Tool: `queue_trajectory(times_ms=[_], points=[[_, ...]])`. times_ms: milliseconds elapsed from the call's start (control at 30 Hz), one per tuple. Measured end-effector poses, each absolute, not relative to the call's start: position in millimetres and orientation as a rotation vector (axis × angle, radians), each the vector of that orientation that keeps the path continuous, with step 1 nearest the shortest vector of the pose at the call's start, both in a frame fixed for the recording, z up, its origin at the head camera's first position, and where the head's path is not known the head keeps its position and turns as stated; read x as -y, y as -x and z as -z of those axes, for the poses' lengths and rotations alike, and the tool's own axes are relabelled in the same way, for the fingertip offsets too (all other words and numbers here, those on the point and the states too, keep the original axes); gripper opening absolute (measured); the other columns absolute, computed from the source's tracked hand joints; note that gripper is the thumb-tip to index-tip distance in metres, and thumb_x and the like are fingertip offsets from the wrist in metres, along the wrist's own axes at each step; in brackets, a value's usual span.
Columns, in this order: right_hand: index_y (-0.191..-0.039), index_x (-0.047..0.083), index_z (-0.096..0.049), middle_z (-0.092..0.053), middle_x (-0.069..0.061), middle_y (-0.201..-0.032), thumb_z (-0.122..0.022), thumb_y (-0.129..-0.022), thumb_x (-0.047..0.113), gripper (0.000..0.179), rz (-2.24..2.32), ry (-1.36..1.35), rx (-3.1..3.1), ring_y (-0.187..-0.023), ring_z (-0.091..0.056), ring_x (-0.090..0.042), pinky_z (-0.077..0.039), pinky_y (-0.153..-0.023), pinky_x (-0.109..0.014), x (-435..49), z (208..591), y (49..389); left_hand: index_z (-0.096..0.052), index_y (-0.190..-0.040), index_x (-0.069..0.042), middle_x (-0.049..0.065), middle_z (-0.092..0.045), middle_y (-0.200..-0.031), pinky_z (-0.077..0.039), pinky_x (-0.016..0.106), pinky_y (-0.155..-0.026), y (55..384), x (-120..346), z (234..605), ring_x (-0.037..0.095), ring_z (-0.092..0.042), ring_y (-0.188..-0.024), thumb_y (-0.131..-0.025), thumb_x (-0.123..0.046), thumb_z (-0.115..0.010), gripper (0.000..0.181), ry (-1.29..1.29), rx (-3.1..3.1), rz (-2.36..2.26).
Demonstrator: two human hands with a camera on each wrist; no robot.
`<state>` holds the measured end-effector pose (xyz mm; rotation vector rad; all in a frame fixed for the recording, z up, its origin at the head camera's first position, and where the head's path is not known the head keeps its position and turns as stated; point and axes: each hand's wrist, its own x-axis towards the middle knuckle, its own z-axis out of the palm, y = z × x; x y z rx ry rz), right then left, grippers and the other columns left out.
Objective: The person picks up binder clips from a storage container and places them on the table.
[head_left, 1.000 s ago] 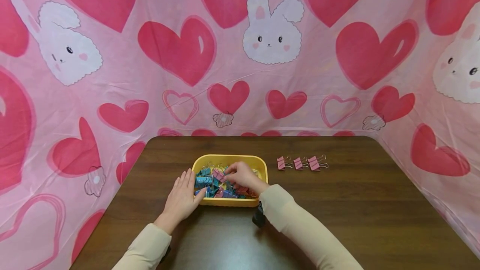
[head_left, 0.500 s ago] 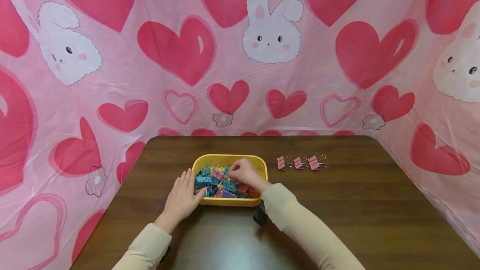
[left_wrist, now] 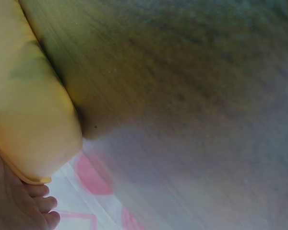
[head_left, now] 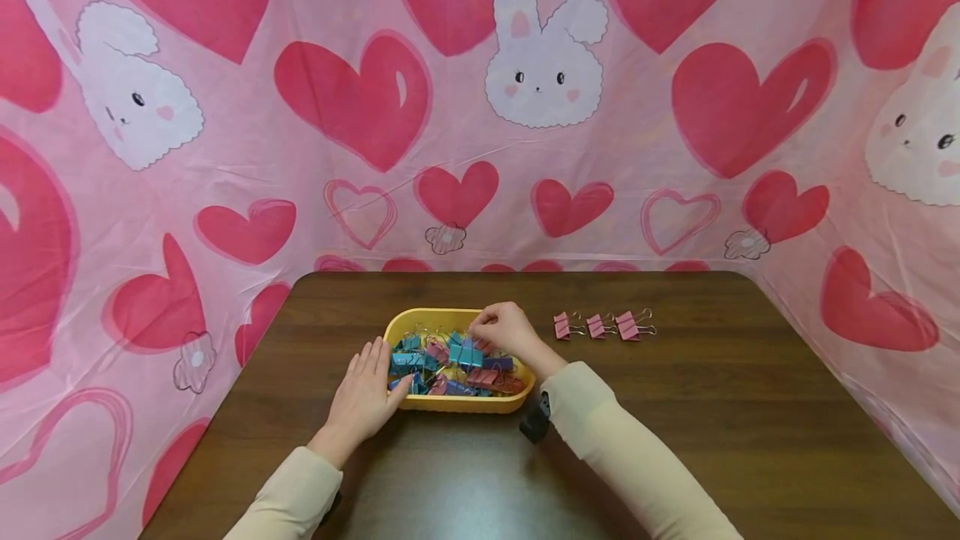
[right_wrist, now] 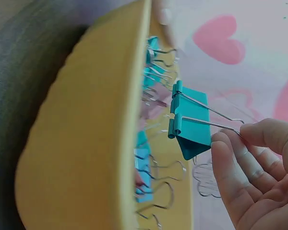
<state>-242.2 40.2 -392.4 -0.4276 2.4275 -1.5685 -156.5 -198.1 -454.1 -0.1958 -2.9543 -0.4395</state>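
Over yellow tray [head_left: 450, 406], right hand [head_left: 510, 330] pinches teal binder clip [right_wrist: 194, 120] by wire handle, raised above mixed clips [head_left: 483, 377]; half second ago, hand sat lower and further left. Left hand [head_left: 362, 394] unmoved, fingers straight against tray's left end. Three pink clips [head_left: 595, 326] unchanged on dark wood-grain table [head_left: 735, 407]. Tray smooth, round-cornered; teal body glossy, wedge-shaped; handles looped, silvery.

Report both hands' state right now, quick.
Left hand: open, resting against the left end of the yellow tray.
Right hand: closed, pinching a teal binder clip by its wire handle.
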Motion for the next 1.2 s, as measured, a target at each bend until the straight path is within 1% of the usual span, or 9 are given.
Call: queue_trajectory(times_ms=[100, 333, 533, 633, 800, 900, 1000, 1133, 1200], points=[[-0.084, -0.004, -0.067, -0.065, -0.013, -0.073, -0.066, -0.084, 0.007, 0.011, 1.630, 0.401, -2.394, -0.062, -0.065, -0.028, -0.053, -0.065, -0.045, -47, 389, 245, -0.027, -0.140, 0.009, 0.026, -0.024, -0.145, -0.013, 0.050, -0.107, 156, 198, 454, 0.040, -0.018, -0.133, -0.090, -0.044, -0.051, 0.076, 0.192, 2.957, 0.447], [-0.088, -0.009, -0.066, -0.066, -0.014, -0.072, -0.064, -0.085, 0.004, 0.014, 1.749, 0.391, -2.376, -0.060, -0.065, -0.022, -0.054, -0.063, -0.041, -67, 375, 252, -0.026, -0.140, 0.008, 0.025, -0.023, -0.145, -0.013, 0.050, -0.107, 156, 197, 453, 0.040, -0.018, -0.134, -0.091, -0.044, -0.050, 0.076, 0.187, 2.967, 0.460], [-0.093, -0.010, -0.064, -0.066, -0.016, -0.076, -0.063, -0.086, 0.007, 0.018, 1.843, 0.334, -2.366, -0.064, -0.065, -0.022, -0.053, -0.069, -0.043, -91, 360, 257, -0.026, -0.140, 0.008, 0.025, -0.023, -0.145, -0.013, 0.050, -0.107, 155, 197, 454, 0.040, -0.018, -0.133, -0.091, -0.046, -0.049, 0.077, 0.183, 2.969, 0.454], [-0.095, -0.011, -0.062, -0.066, -0.016, -0.077, -0.062, -0.087, 0.006, 0.019, 1.892, 0.299, -2.353, -0.065, -0.065, -0.022, -0.054, -0.069, -0.040, -103, 355, 260, -0.026, -0.140, 0.008, 0.025, -0.023, -0.146, -0.013, 0.050, -0.107, 155, 197, 454, 0.040, -0.018, -0.133, -0.091, -0.046, -0.049, 0.077, 0.179, 2.972, 0.452], [-0.097, -0.014, -0.060, -0.065, -0.013, -0.074, -0.060, -0.088, 0.005, 0.022, 1.970, 0.258, -2.325, -0.063, -0.065, -0.019, -0.055, -0.060, -0.031, -125, 351, 264, -0.026, -0.141, 0.008, 0.025, -0.023, -0.146, -0.013, 0.050, -0.107, 155, 197, 453, 0.040, -0.017, -0.134, -0.091, -0.046, -0.049, 0.077, 0.172, 2.977, 0.452], [-0.099, -0.017, -0.058, -0.065, -0.011, -0.072, -0.060, -0.088, 0.005, 0.025, 2.013, 0.231, -2.306, -0.060, -0.064, -0.015, -0.055, -0.061, -0.031, -138, 348, 267, -0.026, -0.141, 0.008, 0.025, -0.023, -0.145, -0.013, 0.051, -0.107, 155, 197, 453, 0.040, -0.018, -0.133, -0.091, -0.045, -0.049, 0.077, 0.172, 2.975, 0.453], [-0.103, -0.019, -0.056, -0.065, -0.010, -0.072, -0.059, -0.088, 0.004, 0.028, 2.053, 0.215, -2.287, -0.061, -0.064, -0.013, -0.054, -0.066, -0.033, -152, 345, 269, -0.026, -0.140, 0.008, 0.025, -0.023, -0.145, -0.013, 0.051, -0.107, 155, 197, 453, 0.040, -0.018, -0.133, -0.091, -0.045, -0.049, 0.076, 0.174, 2.973, 0.457], [-0.105, -0.022, -0.053, -0.065, -0.008, -0.071, -0.057, -0.089, 0.002, 0.030, 2.128, 0.192, -2.254, -0.061, -0.064, -0.013, -0.054, -0.069, -0.036, -173, 343, 273, -0.027, -0.140, 0.008, 0.026, -0.024, -0.145, -0.013, 0.051, -0.107, 155, 197, 454, 0.041, -0.018, -0.133, -0.091, -0.045, -0.050, 0.076, 0.180, 2.966, 0.455], [-0.106, -0.023, -0.052, -0.065, -0.007, -0.070, -0.057, -0.089, 0.001, 0.030, 2.180, 0.164, -2.221, -0.061, -0.064, -0.012, -0.054, -0.068, -0.034, -183, 342, 275, -0.027, -0.140, 0.008, 0.025, -0.024, -0.145, -0.013, 0.051, -0.107, 156, 197, 454, 0.040, -0.018, -0.133, -0.091, -0.045, -0.050, 0.076, 0.183, 2.964, 0.450]])
